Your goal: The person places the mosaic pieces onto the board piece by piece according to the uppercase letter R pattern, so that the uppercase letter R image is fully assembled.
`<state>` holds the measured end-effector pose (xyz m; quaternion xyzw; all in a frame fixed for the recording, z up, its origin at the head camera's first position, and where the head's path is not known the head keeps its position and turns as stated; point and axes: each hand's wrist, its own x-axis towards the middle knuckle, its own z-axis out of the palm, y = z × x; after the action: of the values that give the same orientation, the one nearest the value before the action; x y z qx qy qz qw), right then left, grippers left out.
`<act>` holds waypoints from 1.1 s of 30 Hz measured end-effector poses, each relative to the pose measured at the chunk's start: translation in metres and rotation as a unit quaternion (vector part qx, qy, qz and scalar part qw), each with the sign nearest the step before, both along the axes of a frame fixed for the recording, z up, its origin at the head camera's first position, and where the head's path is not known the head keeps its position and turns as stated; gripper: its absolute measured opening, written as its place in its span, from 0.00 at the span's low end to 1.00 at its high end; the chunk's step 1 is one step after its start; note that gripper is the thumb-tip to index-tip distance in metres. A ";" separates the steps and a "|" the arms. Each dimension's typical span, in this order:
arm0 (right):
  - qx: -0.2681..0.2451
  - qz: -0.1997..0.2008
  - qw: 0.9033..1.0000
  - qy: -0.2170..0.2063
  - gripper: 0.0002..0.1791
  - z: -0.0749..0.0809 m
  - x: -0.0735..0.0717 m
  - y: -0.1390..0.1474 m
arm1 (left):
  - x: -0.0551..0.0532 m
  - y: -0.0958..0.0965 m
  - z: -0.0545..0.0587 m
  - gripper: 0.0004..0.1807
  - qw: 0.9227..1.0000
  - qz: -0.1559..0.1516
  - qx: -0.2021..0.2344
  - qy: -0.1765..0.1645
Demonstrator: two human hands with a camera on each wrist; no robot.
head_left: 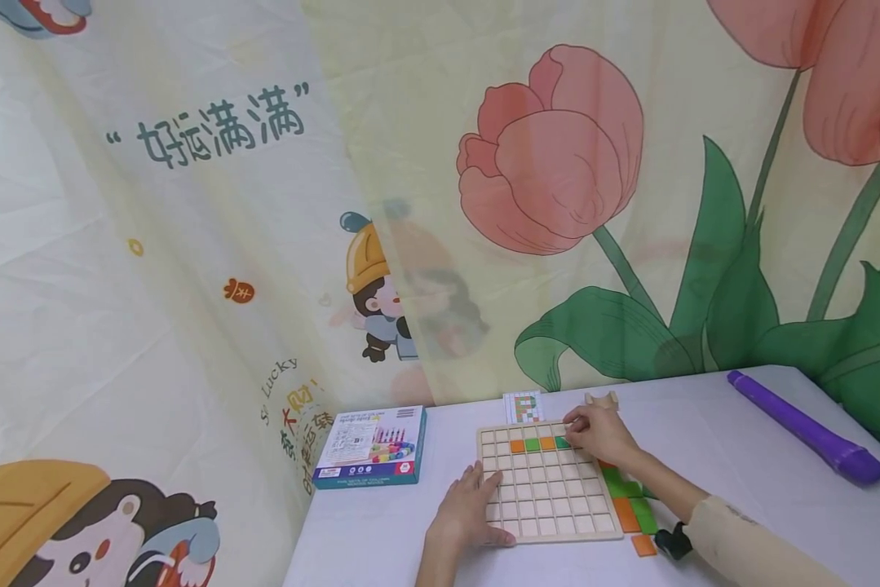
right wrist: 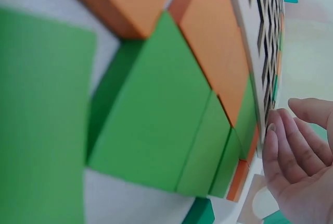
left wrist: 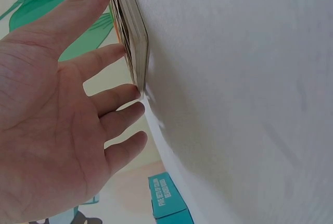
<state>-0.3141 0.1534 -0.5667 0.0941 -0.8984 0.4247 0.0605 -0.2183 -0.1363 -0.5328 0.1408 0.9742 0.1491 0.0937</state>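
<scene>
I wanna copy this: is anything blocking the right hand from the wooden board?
Nothing visible: the right hand is at the far right corner of the wooden board. Loose tiles lie beside it, not between.

a cloth-screened tabletop play corner, whether in a home or elsewhere cannot be told: printed drapes (head_left: pixel 256 212) with tulips (head_left: pixel 550 163) hang behind the white table (head_left: pixel 366 538); a boxed set (head_left: pixel 369 448) and gridded board (head_left: pixel 542 505) lie on it.
</scene>
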 end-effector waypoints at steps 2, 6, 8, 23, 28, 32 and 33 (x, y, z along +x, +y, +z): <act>-0.002 0.001 1.000 0.001 0.10 0.002 0.001 0.002 | 0.000 0.000 0.000 0.56 1.000 0.000 0.001 0.000; 0.003 0.001 1.000 0.014 0.08 0.006 0.004 0.006 | -0.001 -0.001 -0.001 0.56 1.000 0.000 -0.001 -0.001; 0.005 0.001 1.000 0.019 0.08 0.008 0.006 0.009 | -0.001 -0.001 -0.001 0.56 1.000 0.001 -0.001 -0.002; 0.022 -0.008 1.000 0.019 0.07 0.014 0.024 0.036 | 0.001 0.001 0.002 0.56 1.000 -0.001 -0.002 -0.008; 0.024 -0.008 1.000 -0.004 0.08 0.014 0.031 0.041 | 0.001 0.001 0.002 0.56 1.000 -0.001 -0.003 -0.006; 0.027 -0.004 1.000 -0.014 0.08 0.016 0.037 0.047 | 0.002 0.000 0.001 0.55 1.000 -0.001 -0.003 -0.003; 0.028 -0.004 0.999 -0.016 0.08 0.016 0.038 0.048 | 0.002 -0.001 0.001 0.55 1.000 0.000 -0.004 -0.001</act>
<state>-0.2760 0.2010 -0.5504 0.0852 -0.9113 0.4004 0.0451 -0.2166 -0.1368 -0.5322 0.1405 0.9747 0.1458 0.0952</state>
